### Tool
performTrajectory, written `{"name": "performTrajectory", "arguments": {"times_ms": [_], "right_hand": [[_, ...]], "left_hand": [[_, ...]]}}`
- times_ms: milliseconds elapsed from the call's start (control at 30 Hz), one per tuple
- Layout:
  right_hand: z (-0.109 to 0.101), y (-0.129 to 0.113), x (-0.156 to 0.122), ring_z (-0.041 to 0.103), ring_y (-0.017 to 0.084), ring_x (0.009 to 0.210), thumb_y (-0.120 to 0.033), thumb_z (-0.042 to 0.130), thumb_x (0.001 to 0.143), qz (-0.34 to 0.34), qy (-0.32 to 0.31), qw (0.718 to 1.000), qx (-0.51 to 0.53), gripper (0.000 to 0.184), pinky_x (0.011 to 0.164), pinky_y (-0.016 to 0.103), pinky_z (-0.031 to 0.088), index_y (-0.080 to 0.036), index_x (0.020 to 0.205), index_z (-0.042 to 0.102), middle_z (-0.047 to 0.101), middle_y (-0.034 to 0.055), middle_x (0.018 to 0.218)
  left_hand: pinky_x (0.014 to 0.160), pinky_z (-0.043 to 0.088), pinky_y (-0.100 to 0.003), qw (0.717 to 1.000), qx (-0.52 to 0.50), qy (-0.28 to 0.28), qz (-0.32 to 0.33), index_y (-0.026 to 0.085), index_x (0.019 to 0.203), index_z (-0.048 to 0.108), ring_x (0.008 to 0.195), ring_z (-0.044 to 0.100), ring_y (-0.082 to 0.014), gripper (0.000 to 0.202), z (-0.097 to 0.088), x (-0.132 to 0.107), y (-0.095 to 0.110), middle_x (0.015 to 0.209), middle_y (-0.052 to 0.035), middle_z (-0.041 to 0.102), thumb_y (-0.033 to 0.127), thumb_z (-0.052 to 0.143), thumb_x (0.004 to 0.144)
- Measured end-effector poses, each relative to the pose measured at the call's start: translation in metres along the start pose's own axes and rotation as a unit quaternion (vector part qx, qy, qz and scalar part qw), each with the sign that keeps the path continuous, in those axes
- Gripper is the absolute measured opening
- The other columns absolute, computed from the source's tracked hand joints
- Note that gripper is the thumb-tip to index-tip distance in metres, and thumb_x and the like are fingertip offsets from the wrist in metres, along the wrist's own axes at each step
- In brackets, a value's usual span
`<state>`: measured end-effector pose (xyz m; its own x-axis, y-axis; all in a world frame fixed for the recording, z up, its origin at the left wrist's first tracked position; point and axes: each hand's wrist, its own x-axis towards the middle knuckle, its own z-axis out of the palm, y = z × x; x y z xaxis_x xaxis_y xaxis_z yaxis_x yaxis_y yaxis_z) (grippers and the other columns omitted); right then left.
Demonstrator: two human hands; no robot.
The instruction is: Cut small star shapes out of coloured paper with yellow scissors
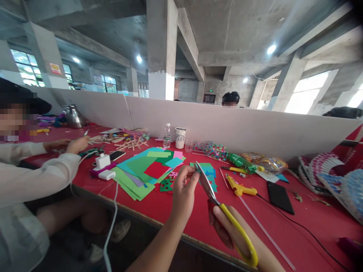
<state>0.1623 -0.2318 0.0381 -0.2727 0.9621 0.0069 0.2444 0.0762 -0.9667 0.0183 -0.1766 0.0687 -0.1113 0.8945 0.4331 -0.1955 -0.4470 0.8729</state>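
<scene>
Red table [317, 217] lies beneath scissors [224, 209] the right hand [225, 224] grips, concrete pillar [160, 45] beyond. Left hand [184, 187] pinches a small piece [197, 168].

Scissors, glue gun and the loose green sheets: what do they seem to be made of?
Scissors: blades look like smooth metal, grey with a pale sheen; handle probably plastic, evenly yellow and smooth.
Glue gun: likely hard plastic, given its uniform yellow, rounded body.
Green sheets: matt, thin, straight-edged; perhaps paper or card, though foam is possible.
</scene>
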Motion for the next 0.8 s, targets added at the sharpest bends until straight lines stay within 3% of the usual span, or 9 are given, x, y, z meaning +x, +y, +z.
{"name": "performTrajectory", "arguments": {"times_ms": [300,800], "right_hand": [[0.0066,-0.0013,-0.0004,0.031,0.006,0.031,-0.077,0.033,0.079,0.011,0.023,0.999,-0.028,0.062,0.036,0.019,0.024,-0.017,0.076,0.050,0.032,-0.0110,0.038],[0.0083,-0.0056,0.0013,0.029,0.006,0.031,-0.082,0.032,0.074,0.014,0.048,0.998,-0.040,0.064,0.036,0.019,0.021,-0.020,0.067,0.046,0.035,-0.0098,0.039]], "left_hand": [[0.075,0.043,-0.027,0.997,-0.046,0.026,-0.054,0.020,0.077,0.060,0.077,0.057,-0.0178,0.010,0.0021,-0.0003,-0.0013,0.075,-0.0008,0.061,0.030,0.060,0.079],[0.074,0.041,-0.026,0.996,-0.068,0.026,-0.055,0.019,0.078,0.062,0.078,0.056,-0.0164,0.009,0.0032,0.0003,0.0008,0.076,-0.0005,0.062,0.028,0.060,0.078]]}}
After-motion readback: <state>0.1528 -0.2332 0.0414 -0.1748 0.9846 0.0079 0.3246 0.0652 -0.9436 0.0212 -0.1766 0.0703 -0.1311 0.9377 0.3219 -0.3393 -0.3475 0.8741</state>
